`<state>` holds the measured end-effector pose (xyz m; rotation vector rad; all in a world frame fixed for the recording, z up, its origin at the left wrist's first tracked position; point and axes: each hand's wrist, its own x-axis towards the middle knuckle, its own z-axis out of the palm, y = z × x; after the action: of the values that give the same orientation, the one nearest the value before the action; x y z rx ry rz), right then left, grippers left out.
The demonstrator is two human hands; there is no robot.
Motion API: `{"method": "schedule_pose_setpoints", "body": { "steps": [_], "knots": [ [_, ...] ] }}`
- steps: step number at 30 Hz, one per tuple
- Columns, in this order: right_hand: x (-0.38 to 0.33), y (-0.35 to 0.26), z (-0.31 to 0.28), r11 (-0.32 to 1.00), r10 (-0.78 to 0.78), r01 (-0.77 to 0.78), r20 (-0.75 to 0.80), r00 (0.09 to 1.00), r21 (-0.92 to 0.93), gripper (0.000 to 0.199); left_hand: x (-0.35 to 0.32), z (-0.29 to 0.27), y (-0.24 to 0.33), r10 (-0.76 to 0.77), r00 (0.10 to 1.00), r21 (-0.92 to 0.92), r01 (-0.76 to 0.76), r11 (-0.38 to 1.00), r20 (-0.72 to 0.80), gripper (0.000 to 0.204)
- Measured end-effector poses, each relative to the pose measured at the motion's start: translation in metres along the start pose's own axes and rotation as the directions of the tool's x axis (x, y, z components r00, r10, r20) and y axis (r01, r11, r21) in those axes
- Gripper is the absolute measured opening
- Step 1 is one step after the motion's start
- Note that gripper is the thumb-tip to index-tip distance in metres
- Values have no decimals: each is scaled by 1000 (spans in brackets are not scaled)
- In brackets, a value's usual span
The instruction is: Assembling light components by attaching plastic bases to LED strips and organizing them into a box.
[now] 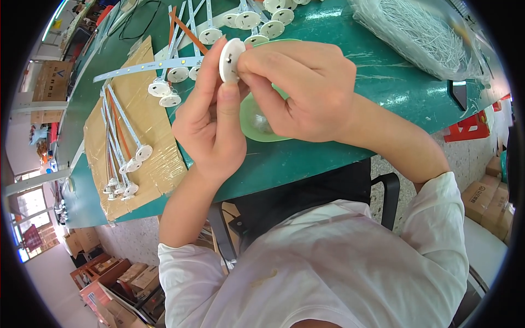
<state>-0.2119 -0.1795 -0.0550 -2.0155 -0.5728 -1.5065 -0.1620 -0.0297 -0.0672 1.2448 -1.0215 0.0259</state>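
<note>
My left hand (214, 128) grips a white round disc (230, 59) between thumb and fingers, its slotted face turned to the right. A flat LED strip (146, 66) with small yellow squares runs out to the left from behind that hand and seems joined to the disc. Close against the disc's right side, my right hand (311, 87) has thumb and forefinger pinched together; whatever is between them is hidden. Below the hands sits a light green bowl (252, 119), partly covered by my right hand.
Several disc-ended strips (144, 152) lie on brown cardboard (158, 177) at the left, with more strips and discs (210, 36) farther back. A clear plastic bag of thin white wires (415, 38) rests far right on the green table (328, 54). Near it lies a dark flat object (458, 94).
</note>
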Motion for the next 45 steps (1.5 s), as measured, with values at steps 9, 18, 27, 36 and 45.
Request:
{"method": "schedule_pose_setpoints", "body": {
  "steps": [9, 18, 27, 36, 45],
  "knots": [
    [7, -3, -5, 998, 47, -47, 0, 999, 50, 12, 7, 4, 3, 36, 999, -75, -37, 997, -24, 43],
    [8, -3, -8, 998, 35, -37, 34, 999, 53, 13, 0, -4, -2, 15, 1000, 33, -15, 999, -13, 47],
    [12, -8, -8, 990, 22, -33, 83, 996, 137, 19, 12, -14, 6, 140, 990, 223, -132, 966, -22, 39],
    [49, 23, -52, 997, 48, -61, 237, 970, 46, 18, 3, -128, 65, -21, 983, 525, 114, 843, -180, 31],
    [61, 112, -3, 943, 289, -155, 500, 817, -293, 12, 8, -187, 82, -499, 863, 968, 52, 247, 81, 20]
  ]
}}
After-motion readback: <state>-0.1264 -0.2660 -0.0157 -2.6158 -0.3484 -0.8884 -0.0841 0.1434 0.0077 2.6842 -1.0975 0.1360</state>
